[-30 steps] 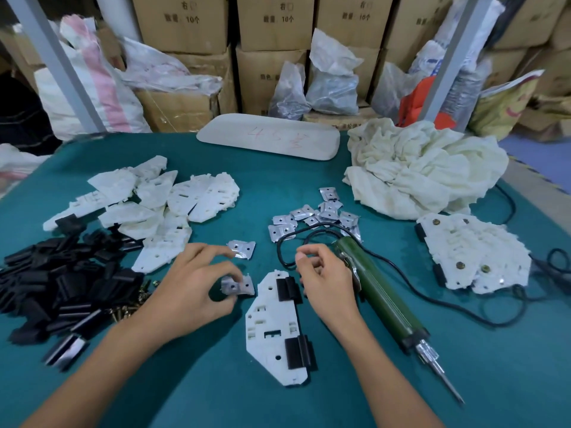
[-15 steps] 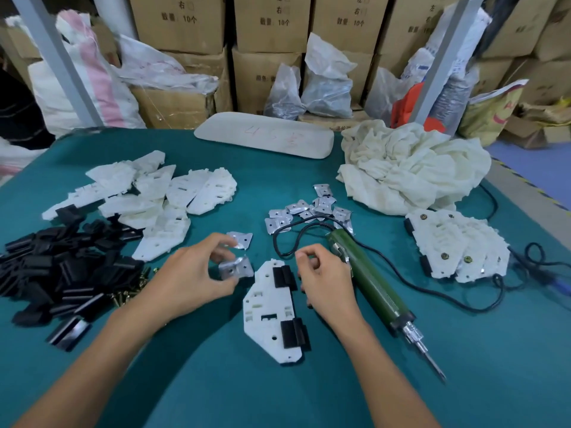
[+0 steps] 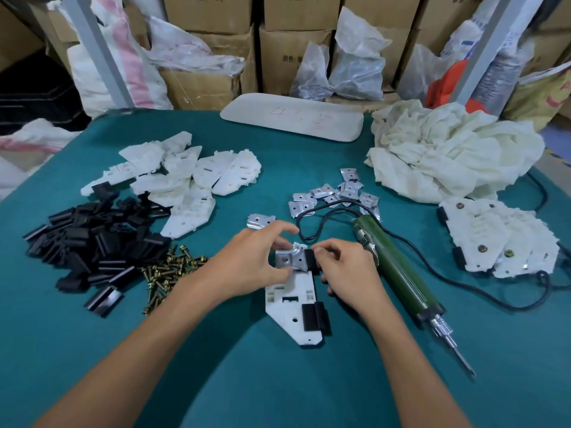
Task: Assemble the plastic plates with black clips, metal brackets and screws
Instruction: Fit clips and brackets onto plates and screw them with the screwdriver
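A white plastic plate (image 3: 289,307) lies flat on the green table in front of me, with two black clips on its right edge; the lower clip (image 3: 314,316) is in full view. A metal bracket (image 3: 292,261) sits on the plate's top end. My left hand (image 3: 250,261) pinches the bracket's left side. My right hand (image 3: 346,267) pinches its right side beside the upper clip (image 3: 310,258). Another bracket (image 3: 260,220) lies just beyond my left hand.
Loose black clips (image 3: 89,242) are heaped at the left, with screws (image 3: 167,273) beside them and white plates (image 3: 182,177) behind. More brackets (image 3: 333,196) lie mid-table. A green electric screwdriver (image 3: 398,270) lies right of my hands. Finished plates (image 3: 500,239) and cloth (image 3: 448,156) are at the right.
My left hand carried the bracket rightwards from the table onto the plate's top end. My right hand closed in on it from the other side.
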Tool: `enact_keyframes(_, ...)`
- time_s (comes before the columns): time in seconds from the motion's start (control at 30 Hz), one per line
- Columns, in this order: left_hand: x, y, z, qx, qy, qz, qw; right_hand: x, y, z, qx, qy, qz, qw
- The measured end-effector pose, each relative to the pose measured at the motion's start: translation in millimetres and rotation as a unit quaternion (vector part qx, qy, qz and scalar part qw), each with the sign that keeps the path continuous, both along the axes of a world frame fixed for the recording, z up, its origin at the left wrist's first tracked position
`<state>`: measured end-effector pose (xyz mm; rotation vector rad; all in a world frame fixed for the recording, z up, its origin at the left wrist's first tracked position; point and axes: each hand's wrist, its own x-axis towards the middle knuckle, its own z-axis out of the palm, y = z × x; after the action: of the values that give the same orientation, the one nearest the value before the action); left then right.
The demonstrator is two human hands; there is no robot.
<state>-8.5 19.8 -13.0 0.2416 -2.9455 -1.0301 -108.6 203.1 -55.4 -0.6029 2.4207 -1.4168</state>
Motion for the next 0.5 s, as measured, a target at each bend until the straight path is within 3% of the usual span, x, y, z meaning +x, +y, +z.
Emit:
enact_keyframes(0.2, 1.4, 1.3, 0.2, 0.015, 0.025, 0.035, 0.999, 2.2, -3.3, 4.7, -0.108, -0.114, 0.016, 0.987)
enact_keyframes(0.5, 9.5, 0.3, -7.6, 0.053, 0.089, 0.029, 0.994, 8.8, -6.3, 9.5, -0.175, -0.21, 0.042, 0.961)
